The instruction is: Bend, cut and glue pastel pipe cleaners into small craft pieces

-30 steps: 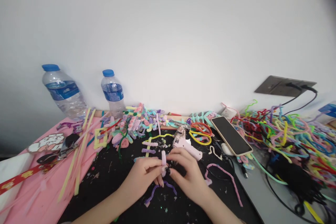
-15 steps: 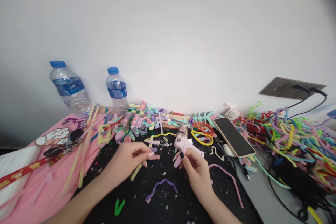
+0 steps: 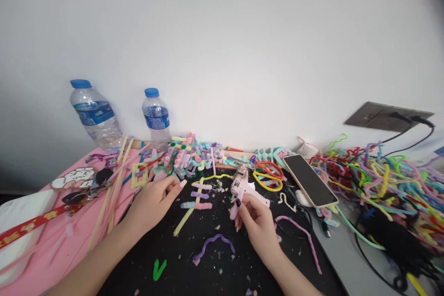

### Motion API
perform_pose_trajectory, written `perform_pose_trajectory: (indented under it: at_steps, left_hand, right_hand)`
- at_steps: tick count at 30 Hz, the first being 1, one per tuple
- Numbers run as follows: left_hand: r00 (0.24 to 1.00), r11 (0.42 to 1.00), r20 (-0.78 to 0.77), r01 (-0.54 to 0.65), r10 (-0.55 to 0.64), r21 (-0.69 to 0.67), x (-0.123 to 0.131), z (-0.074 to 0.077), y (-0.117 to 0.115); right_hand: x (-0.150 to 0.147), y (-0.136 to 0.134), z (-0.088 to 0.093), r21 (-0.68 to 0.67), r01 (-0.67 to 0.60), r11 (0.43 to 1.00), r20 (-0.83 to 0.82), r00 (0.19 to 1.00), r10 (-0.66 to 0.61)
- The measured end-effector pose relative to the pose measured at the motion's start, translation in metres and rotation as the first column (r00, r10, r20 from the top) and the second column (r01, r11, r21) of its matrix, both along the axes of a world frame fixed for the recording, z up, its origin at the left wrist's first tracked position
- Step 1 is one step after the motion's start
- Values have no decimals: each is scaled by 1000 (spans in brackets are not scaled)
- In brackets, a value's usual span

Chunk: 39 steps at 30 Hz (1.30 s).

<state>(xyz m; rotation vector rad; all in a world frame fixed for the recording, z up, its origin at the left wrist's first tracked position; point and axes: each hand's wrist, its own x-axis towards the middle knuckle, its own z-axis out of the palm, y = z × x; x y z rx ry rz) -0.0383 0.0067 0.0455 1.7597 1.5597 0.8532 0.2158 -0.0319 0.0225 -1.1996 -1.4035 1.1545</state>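
My left hand is at the near edge of a pile of short, colourful pipe cleaner pieces. Its fingers are apart, with nothing visible in them. Beside it lies a pale yellow pipe cleaner stem crossed by a pale pink bar, a purple bar and a blue-and-pink bar. My right hand pinches a pale pink pipe cleaner piece between thumb and fingers. Just behind that hand, a pink glue gun rests on the black mat.
Scissors with red and yellow handles and a phone lie to the right. Tangled pipe cleaners and black cables fill the far right. Two water bottles stand by the wall. A bent purple pipe cleaner lies in front.
My left hand has let go of the pink end of the crossbar and moved back left to the pile. The bar now lies across the yellow stem. My right hand has barely moved.
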Motion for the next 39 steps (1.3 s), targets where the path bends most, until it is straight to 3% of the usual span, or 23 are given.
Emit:
perform_pose_trajectory:
  at_steps: [7, 13, 17, 22, 28, 33, 36, 39]
  left_hand:
    - [970, 983, -180, 177, -164, 57, 13, -19, -2]
    - [968, 981, -163, 192, -189, 1, 15, -26, -1]
    - [983, 984, -79, 162, -168, -77, 16, -24, -2]
    - [975, 959, 152, 191, -161, -208, 17, -23, -4]
    - [938, 928, 343, 173, -53, -330, 15, -13, -6]
    - [833, 839, 534, 185, 142, -512, 18, -2, -10]
    - [720, 804, 661, 257, 211, -537, 20, -8, -11]
    - [591, 809, 764, 300, 257, -505, 21, -19, -11]
  right_hand:
    - [1, -1, 1, 56, -15, 998, 77, 997, 11]
    - [2, -2, 1, 75, -31, 997, 157, 987, 19]
    - [3, -1, 1, 77, -33, 996, 155, 988, 21]
    - [4, 0, 0, 76, -22, 997, 154, 988, 10]
    - [4, 1, 0, 29, -26, 999, 107, 994, 23]
    - [1, 0, 1, -3, -54, 999, 12, 998, 54]
    - [1, 0, 1, 13, -42, 999, 5, 999, 42]
    - [2, 1, -1, 18, -7, 1000, 30, 1000, 7]
